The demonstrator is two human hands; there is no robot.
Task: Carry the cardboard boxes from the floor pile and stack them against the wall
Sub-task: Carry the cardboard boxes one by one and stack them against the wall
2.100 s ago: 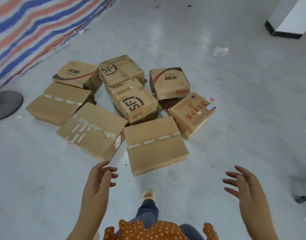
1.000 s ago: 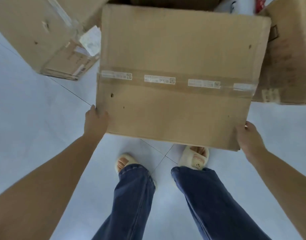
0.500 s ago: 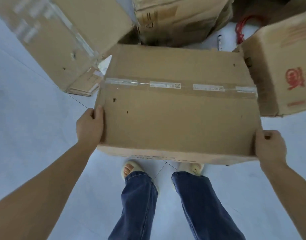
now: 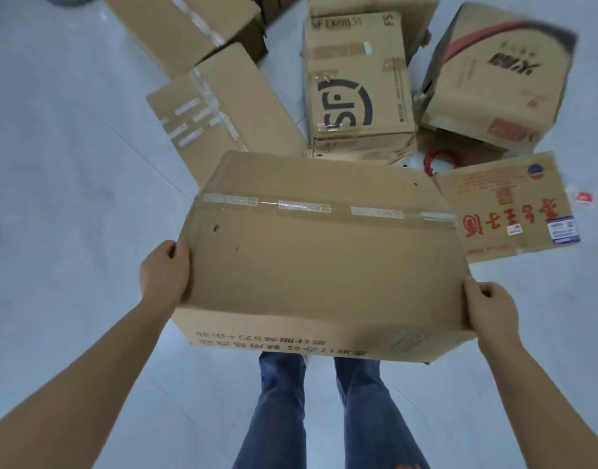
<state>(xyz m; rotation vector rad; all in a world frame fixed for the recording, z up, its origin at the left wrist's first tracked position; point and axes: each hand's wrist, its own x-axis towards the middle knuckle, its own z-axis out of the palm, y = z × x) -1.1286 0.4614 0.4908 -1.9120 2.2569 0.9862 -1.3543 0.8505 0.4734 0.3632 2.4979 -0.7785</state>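
Note:
I hold a large plain cardboard box (image 4: 324, 258) with a taped seam across its top, lifted off the floor above my legs. My left hand (image 4: 165, 272) grips its near left corner, thumb on top. My right hand (image 4: 490, 306) grips its near right corner. Behind it the pile lies on the floor: a taped box (image 4: 219, 106), an SF Express box (image 4: 355, 86), a box with a red and black band (image 4: 493, 72), a box with red characters (image 4: 507, 204).
Pale grey tiled floor (image 4: 71, 198) surrounds the pile, with open floor to the left and right. Another taped box (image 4: 186, 25) lies at the top left. A red cord (image 4: 436, 160) shows between the boxes. My jeans-clad legs (image 4: 324, 418) stand below the box.
Both hands went from empty to gripping the nearest box's near corners. The box has risen off the floor toward me, and more of the pile behind it is now in view.

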